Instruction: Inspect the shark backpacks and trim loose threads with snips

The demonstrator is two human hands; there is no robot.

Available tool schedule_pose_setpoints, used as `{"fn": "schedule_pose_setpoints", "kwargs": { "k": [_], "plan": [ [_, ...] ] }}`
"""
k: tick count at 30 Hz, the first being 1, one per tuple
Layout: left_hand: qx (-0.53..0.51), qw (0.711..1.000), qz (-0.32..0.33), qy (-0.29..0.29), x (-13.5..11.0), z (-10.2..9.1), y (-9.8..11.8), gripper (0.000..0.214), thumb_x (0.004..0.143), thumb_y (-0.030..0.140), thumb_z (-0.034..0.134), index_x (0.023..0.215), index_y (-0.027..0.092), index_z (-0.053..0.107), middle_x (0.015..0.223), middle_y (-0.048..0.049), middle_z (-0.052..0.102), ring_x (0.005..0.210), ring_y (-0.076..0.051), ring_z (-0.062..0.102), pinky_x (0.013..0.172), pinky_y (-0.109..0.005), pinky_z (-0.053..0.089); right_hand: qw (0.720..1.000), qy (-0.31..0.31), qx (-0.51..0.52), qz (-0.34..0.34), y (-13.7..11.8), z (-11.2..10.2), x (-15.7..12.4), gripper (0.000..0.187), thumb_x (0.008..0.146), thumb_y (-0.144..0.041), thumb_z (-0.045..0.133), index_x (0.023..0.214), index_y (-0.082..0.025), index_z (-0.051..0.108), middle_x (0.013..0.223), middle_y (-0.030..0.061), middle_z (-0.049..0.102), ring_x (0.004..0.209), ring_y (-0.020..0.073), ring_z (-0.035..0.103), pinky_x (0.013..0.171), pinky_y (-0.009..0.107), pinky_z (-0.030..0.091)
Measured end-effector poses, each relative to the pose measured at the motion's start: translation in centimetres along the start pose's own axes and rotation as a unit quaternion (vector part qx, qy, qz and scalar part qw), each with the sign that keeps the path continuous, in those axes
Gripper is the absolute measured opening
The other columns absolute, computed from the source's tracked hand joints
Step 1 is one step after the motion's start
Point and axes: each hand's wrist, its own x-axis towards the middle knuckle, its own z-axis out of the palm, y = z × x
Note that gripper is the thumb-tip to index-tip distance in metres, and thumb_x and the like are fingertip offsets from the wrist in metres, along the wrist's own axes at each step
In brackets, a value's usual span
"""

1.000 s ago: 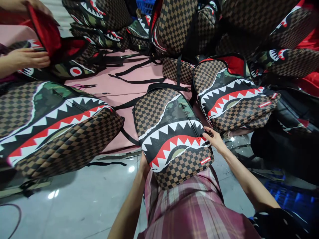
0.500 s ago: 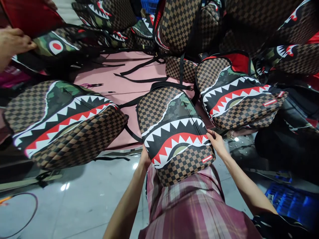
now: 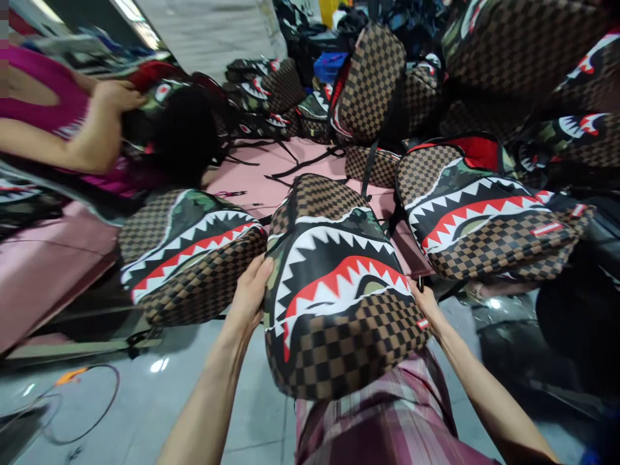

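Observation:
A brown checkered backpack (image 3: 339, 290) with a shark-mouth print and camouflage patch stands tilted on my lap, its top leaning on the pink table (image 3: 252, 187). My left hand (image 3: 249, 294) is pressed flat against its left side, fingers together. My right hand (image 3: 426, 307) grips its right edge near the small red label; the fingers are partly hidden behind the bag.
Same-patterned backpacks lie on my left (image 3: 191, 255) and right (image 3: 489, 213), with several more piled behind. A person in a pink top (image 3: 62, 123) at the far left handles a dark bag. Black straps lie on the table. Glossy grey floor (image 3: 159, 394) below, with a wire loop.
The backpack has been lifted and tipped toward me. My left hand came out from beneath it onto its left side. The view swung up, and the person at the left raised their bag.

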Motion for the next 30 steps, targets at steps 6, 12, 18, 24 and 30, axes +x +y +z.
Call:
{"fn": "schedule_pose_setpoints", "kwargs": {
  "k": [6, 12, 18, 24, 30],
  "plan": [
    [0.205, 0.965, 0.130, -0.103, -2.8, 3.4, 7.4, 0.045, 0.067, 0.029, 0.071, 0.111, 0.021, 0.062, 0.065, 0.0041, 0.059, 0.056, -0.012, 0.052, 0.055, -0.019, 0.038, 0.995, 0.031, -0.005, -0.097, -6.0, -2.0, -0.1, 0.034, 0.071, -0.047, 0.060, 0.089, -0.020, 0.071, 0.074, 0.0072, 0.069, 0.073, 0.0260, 0.065, 0.062, 0.038, 0.053],
    [0.429, 0.815, 0.181, -0.344, -5.4, 7.4, 6.5, 0.061, 0.068, 0.049, 0.067, 0.122, 0.026, 0.051, 0.053, 0.0074, 0.050, 0.050, -0.015, 0.052, 0.051, -0.022, 0.035, 0.894, -0.120, -0.196, -0.385, -19.3, -2.9, -2.8, 0.026, 0.086, -0.031, 0.050, 0.107, -0.025, 0.065, 0.111, 0.0070, 0.062, 0.104, 0.0220, 0.057, 0.089, 0.037, 0.047],
    [0.565, 0.701, 0.249, -0.357, -8.0, 7.4, 5.8, 0.067, 0.071, 0.063, 0.058, 0.127, 0.029, 0.043, 0.061, 0.0049, 0.057, 0.059, -0.020, 0.059, 0.059, -0.026, 0.039, 0.790, -0.282, -0.380, -0.389, -20.7, -2.5, -2.6, 0.020, 0.087, -0.021, 0.050, 0.100, -0.019, 0.064, 0.100, 0.0064, 0.060, 0.089, 0.0172, 0.059, 0.078, 0.030, 0.047],
    [0.593, 0.646, 0.331, -0.349, -6.6, 6.5, 8.7, 0.037, 0.086, 0.049, 0.048, 0.118, 0.031, 0.056, 0.070, 0.0025, 0.063, 0.061, -0.015, 0.058, 0.057, -0.023, 0.036, 0.769, -0.310, -0.425, -0.362, -19.9, -2.2, -3.8, 0.020, 0.083, -0.021, 0.058, 0.103, -0.017, 0.060, 0.096, 0.0057, 0.060, 0.085, 0.0178, 0.057, 0.074, 0.029, 0.044],
    [0.585, 0.453, 0.529, -0.416, -4.5, 11.3, 9.2, 0.019, 0.083, 0.025, 0.057, 0.101, 0.021, 0.061, 0.098, -0.0053, 0.060, 0.089, -0.019, 0.054, 0.067, -0.027, 0.038, 0.759, -0.352, -0.461, -0.296, -21.1, -0.4, -5.2, 0.016, 0.077, -0.027, 0.066, 0.086, -0.014, 0.061, 0.077, 0.0037, 0.063, 0.069, 0.0164, 0.057, 0.060, 0.025, 0.039]
  ]
}}
